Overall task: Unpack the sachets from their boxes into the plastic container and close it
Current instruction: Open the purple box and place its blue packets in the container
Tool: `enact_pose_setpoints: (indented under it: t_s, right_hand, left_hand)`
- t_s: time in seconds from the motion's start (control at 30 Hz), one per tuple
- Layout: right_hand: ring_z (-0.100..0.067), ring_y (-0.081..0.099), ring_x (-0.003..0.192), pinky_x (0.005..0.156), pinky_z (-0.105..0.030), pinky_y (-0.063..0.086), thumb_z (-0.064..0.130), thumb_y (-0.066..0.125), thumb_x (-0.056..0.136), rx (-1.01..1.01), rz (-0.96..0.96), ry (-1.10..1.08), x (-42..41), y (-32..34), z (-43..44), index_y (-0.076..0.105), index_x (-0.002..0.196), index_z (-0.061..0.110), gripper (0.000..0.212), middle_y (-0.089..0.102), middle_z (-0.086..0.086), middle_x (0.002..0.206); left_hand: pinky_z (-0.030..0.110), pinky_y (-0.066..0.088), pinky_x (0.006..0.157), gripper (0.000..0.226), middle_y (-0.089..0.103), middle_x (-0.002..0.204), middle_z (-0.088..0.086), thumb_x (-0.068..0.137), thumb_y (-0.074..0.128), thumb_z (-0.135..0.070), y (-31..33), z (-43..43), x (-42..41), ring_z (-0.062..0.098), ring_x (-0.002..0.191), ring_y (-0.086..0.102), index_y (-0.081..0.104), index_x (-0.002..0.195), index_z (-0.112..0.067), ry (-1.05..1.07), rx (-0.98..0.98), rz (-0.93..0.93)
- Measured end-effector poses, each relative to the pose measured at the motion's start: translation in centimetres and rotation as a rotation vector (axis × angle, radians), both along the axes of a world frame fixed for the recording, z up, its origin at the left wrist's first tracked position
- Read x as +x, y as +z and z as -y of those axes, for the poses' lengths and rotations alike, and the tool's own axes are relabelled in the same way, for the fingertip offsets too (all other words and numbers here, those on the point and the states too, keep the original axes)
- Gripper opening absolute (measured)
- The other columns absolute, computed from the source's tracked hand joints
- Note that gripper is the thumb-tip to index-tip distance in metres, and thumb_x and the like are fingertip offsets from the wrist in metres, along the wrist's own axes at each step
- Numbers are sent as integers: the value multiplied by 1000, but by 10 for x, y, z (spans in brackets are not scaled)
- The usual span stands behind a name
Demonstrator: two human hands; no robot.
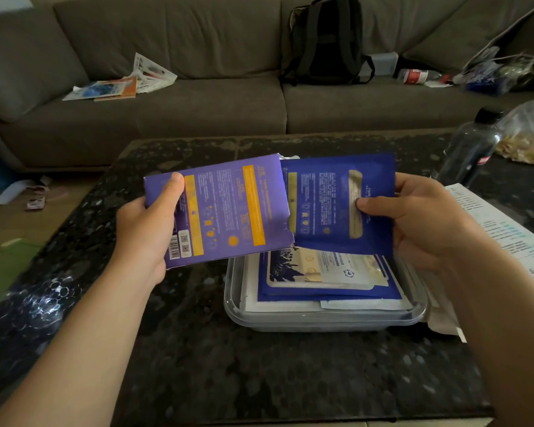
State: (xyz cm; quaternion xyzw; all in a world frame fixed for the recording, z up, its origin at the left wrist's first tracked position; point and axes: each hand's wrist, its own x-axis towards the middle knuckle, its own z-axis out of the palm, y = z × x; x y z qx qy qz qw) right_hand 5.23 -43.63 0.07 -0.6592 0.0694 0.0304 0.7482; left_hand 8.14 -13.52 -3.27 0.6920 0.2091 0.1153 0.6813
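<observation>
Two hands raised over table | left hand (pixel 142 229) clasps flat purple cardboard box (pixel 219 211), thumb on top | right hand (pixel 420 217) pinches dark blue foil sachet (pixel 339 204) half out of box's torn end | below: clear plastic container (pixel 324 318), lidless, holding stacked sachets (pixel 324 272) | black speckled stone table (pixel 228 365)

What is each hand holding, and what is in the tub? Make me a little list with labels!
left hand: holds purple box
right hand: pinches dark blue sachets, partly out of the box
plastic container: open, on the dark table, more sachets inside
lid: not clearly seen
behind: water bottle, sofa with a backpack
</observation>
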Motion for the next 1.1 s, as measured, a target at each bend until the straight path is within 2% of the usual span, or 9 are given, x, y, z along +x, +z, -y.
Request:
enact_pose_setpoints:
  t_s: [0.1,0.3,0.4,0.5,0.6,0.73,0.83,0.97,1.1]
  right_hand:
    - [-28,76,88,63,-36,62,-8,58,90,-18,15,10,0,-1,3,69,103,5,22,78,-13,97]
    - [-20,76,76,59,-28,60,-19,52,85,-21,121,-104,4,0,14,67,91,4,28,77,-6,79]
    - [-24,73,77,70,-35,61,-20,53,82,-109,210,-65,5,-4,21,65,78,8,30,73,-9,75]
    - [-26,71,77,74,-43,55,-16,58,85,-273,260,6,4,-11,23,66,61,19,43,71,-10,71]
    - [-29,74,92,82,-46,59,-12,62,87,-392,301,40,1,-15,22,68,63,22,42,76,-13,88]
    - [-15,73,100,82,-34,61,-12,60,88,-496,325,136,-5,-14,22,68,76,12,28,79,-1,95]
    - [-10,72,100,81,-25,61,-8,62,89,-568,320,168,-7,-12,23,69,80,13,23,78,5,95]
    - [-10,72,100,78,-31,63,-5,65,87,-595,315,202,-7,-13,26,69,80,14,21,78,6,96]
    - [-6,71,101,84,-30,61,-12,65,86,-650,311,237,-5,-16,31,70,76,11,26,78,8,95]
  left_hand:
    - [43,64,78,34,81,84,-7,93,71,-56,-1,-3,2,13,73,79,74,102,-24,32,-1,-9]
    - [30,58,63,29,78,91,-5,94,71,-54,-1,-11,4,12,70,77,70,96,-26,136,-43,-10]
    - [33,60,66,32,79,92,-4,93,72,-55,-1,-16,6,13,71,77,71,102,-25,175,-97,-30]
    - [34,62,69,37,80,96,-4,91,74,-57,-4,-19,7,14,72,78,73,110,-25,194,-108,-30]
    - [32,61,66,38,80,96,-6,92,74,-56,-4,-21,8,11,71,78,71,113,-25,217,-100,-15]
    - [31,60,65,35,79,93,-7,92,74,-56,-3,-22,8,7,63,76,68,109,-26,236,-100,-3]
    - [28,57,60,31,77,90,-8,92,74,-54,-4,-21,9,5,59,75,67,103,-26,245,-100,14]
    - [23,54,53,28,76,89,-8,94,73,-52,-5,-21,9,3,55,73,63,89,-26,268,-72,46]
    - [26,58,58,29,78,95,-7,93,73,-55,-4,-25,9,7,62,76,63,97,-28,290,-106,33]
